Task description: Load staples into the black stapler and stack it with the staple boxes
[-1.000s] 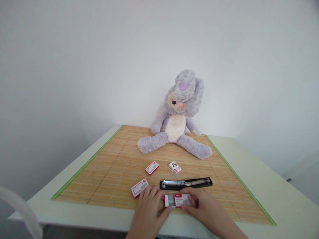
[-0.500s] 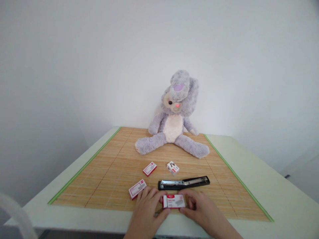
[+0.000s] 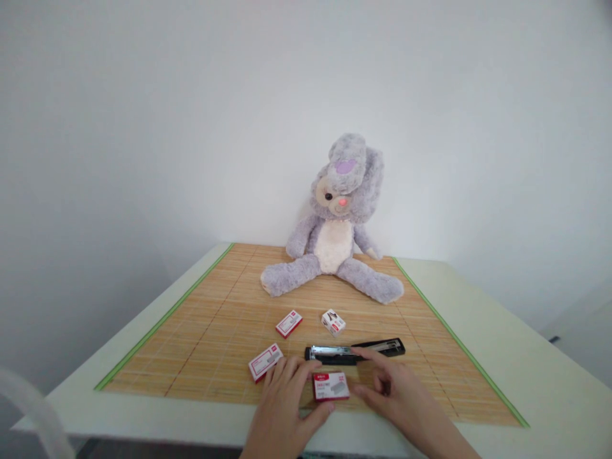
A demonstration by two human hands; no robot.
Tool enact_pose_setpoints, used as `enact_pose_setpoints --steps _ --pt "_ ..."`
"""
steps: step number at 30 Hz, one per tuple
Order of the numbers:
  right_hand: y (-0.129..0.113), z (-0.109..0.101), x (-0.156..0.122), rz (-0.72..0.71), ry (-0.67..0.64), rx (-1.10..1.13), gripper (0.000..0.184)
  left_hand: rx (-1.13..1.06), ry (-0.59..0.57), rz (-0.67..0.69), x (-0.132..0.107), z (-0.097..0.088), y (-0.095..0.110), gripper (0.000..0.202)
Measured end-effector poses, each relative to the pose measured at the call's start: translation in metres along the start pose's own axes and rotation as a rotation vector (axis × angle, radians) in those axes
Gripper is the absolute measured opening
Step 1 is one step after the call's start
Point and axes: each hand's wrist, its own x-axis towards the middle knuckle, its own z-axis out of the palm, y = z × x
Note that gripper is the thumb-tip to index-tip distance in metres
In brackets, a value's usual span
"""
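Observation:
A red and white staple box point(image 3: 331, 386) lies on the bamboo mat point(image 3: 215, 331) near the front edge. My left hand point(image 3: 285, 398) grips the box's left end between thumb and fingers. To the right of the box, and off it, my right hand point(image 3: 394, 390) is open with its fingers apart. Its index finger stretches toward the black stapler point(image 3: 354, 350). The stapler lies unfolded flat just behind the box, its metal staple channel showing.
Two more staple boxes point(image 3: 265, 361) point(image 3: 289, 323) and a small white box point(image 3: 333, 322) lie on the mat. A grey plush rabbit point(image 3: 337, 236) sits at the back against the white wall. The pale table point(image 3: 502, 331) extends past the mat on the right.
The staple box has grown shorter, its drawer pushed in between my hands. My right hand has let go of it and moved to the right, toward the stapler.

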Motion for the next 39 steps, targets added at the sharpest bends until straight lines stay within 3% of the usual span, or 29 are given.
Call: enact_pose_setpoints --steps 6,9,12,17,23,30,39 --pt "0.053 -0.039 -0.001 0.119 0.311 0.102 0.078 0.076 0.058 -0.018 0.000 0.004 0.002 0.055" --pt "0.072 -0.042 0.002 0.108 0.235 0.267 0.082 0.129 0.083 -0.016 0.000 0.008 0.002 0.057" --pt "0.076 -0.040 0.005 0.068 0.116 0.429 0.074 0.157 0.095 -0.020 0.000 0.011 0.001 0.056" --pt "0.059 -0.049 0.009 -0.006 0.127 0.468 0.054 0.168 0.105 -0.026 0.000 0.012 -0.002 0.051" --pt "0.027 -0.056 0.026 -0.105 0.129 0.416 0.048 0.157 0.092 -0.019 0.001 0.009 0.001 0.052" --pt "-0.015 -0.047 0.044 -0.245 0.149 0.186 0.039 0.140 0.076 -0.028 0.000 0.008 0.002 0.054" --pt "-0.053 -0.019 0.052 -0.353 0.075 0.148 0.022 0.116 0.041 -0.021 0.001 0.008 -0.002 0.056"
